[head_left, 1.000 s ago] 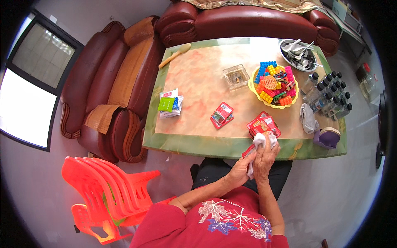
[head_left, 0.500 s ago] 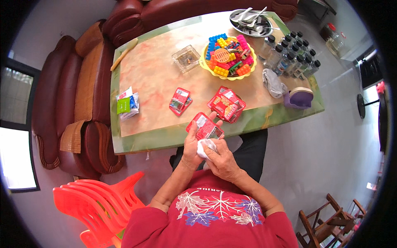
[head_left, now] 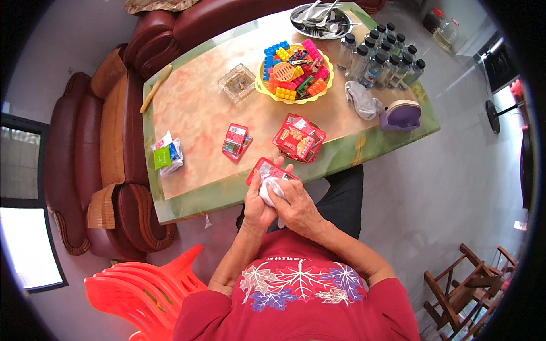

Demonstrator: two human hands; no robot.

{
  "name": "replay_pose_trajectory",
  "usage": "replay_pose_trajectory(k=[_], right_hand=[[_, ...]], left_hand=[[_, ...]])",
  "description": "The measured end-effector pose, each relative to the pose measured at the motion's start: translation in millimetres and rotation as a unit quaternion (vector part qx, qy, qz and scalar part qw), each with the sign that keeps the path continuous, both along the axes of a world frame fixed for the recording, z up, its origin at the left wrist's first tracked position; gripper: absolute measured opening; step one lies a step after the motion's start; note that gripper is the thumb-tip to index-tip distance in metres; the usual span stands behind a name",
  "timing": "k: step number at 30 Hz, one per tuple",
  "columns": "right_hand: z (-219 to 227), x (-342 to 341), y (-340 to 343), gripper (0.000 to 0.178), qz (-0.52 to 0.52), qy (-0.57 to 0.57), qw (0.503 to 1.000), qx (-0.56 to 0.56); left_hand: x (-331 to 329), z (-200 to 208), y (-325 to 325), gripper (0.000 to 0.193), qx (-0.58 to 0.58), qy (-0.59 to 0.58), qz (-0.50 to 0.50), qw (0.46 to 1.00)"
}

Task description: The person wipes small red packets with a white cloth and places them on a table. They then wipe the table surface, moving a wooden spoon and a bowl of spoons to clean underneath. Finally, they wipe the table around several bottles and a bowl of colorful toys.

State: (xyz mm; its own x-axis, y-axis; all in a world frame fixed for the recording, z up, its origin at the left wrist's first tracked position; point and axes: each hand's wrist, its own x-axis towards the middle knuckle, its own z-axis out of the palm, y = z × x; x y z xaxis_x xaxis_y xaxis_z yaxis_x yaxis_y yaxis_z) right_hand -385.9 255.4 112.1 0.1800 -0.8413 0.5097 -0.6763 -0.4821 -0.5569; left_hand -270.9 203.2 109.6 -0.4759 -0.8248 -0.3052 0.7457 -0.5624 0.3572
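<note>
My left hand (head_left: 257,209) holds a flat red food packet (head_left: 267,168) in front of me, just off the table's near edge. Bunched in my right hand (head_left: 297,211) is a white cloth (head_left: 269,190), which presses on the packet's face and covers its lower part. Beyond my hands lies a pile of similar red packets (head_left: 300,138) on the table. To its left, two more red packets (head_left: 236,142) overlap each other.
The table (head_left: 196,199) bears a yellow basket (head_left: 301,100) of toy bricks, a glass ashtray (head_left: 238,83), several bottles (head_left: 372,69), a grey cloth (head_left: 362,101), a purple container (head_left: 400,117), a metal bowl of spoons (head_left: 322,35) and tissue packs (head_left: 168,153). Red plastic chairs (head_left: 148,290) stand left.
The cloth has moved up over the packet and now hides more of its face. The whole view has shifted slightly; the things on the table lie as before.
</note>
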Motion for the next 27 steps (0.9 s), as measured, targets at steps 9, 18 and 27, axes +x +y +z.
replay_pose_trajectory(k=[9, 18, 27], right_hand=[[8, -50, 5, 0.032, -0.029, -0.213, 0.967, 0.138], [-19, -37, -11, 0.028, 0.026, -0.344, 0.875, 0.340], [-53, -42, 28, 0.025, -0.035, -0.492, 0.740, 0.457]], left_hand=[[19, -26, -5, 0.033, 0.039, -0.062, 0.001, 0.997], [14, -30, -6, 0.019, 0.071, -0.164, 0.016, 0.984], [15, -56, -1, 0.019, 0.027, -0.235, -0.012, 0.972]])
